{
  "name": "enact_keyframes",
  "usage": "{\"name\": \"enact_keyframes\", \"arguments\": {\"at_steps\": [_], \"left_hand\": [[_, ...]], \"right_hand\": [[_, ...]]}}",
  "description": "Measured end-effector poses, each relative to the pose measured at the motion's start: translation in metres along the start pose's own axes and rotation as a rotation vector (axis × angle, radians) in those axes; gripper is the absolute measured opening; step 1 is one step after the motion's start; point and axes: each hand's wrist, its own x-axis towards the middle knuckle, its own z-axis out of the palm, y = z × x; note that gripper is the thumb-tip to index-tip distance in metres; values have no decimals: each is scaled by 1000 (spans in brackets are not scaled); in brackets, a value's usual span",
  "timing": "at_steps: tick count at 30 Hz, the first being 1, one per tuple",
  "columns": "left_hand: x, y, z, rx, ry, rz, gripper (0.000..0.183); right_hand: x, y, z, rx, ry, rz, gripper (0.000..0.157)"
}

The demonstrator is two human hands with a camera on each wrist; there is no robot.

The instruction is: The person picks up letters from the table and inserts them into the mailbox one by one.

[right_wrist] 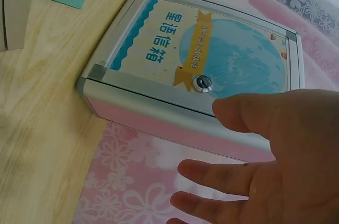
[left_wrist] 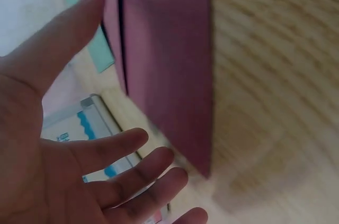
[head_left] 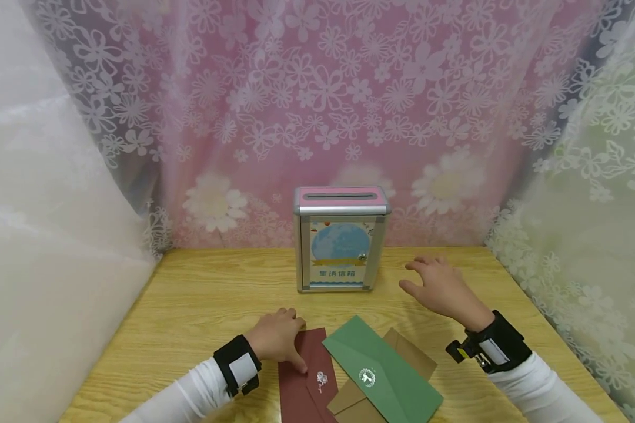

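My left hand (head_left: 276, 336) is over the upper left part of a dark red envelope (head_left: 298, 395), its thumb stretched across it. In the left wrist view the fingers are spread around the red envelope's (left_wrist: 167, 49) pointed end, not curled round it. My right hand (head_left: 444, 289) is held beside the right side of a silver and pink letter box (head_left: 341, 249), fingers apart and holding nothing. The right wrist view shows the thumb in front of the box near its round lock (right_wrist: 202, 83). The box stands upright, its top slot (head_left: 340, 196) facing up.
A green envelope (head_left: 383, 367) with a silver emblem lies across a brown envelope (head_left: 410, 353), right of the red one. All rest on a wood-grain table (head_left: 217, 288). Behind the box hangs a pink flowered curtain (head_left: 317, 117); pale sheets (head_left: 47, 205) hang at both sides.
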Motion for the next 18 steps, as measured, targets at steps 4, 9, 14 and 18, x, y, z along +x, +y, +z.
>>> {"name": "enact_keyframes", "arguments": {"at_steps": [4,9,14,18], "left_hand": [[2,0,4,20,13,-17,84],[6,-5,9,-48,33,-21,79],[10,-14,12,-132,27,-21,72],[11,-20,12,-239,13,-26,60]], "right_hand": [[-3,1,3,18,-3,10,49],[-7,3,7,37,-1,28,48],[-9,4,13,34,-7,35,48],[-11,4,16,41,-11,38,48]]}}
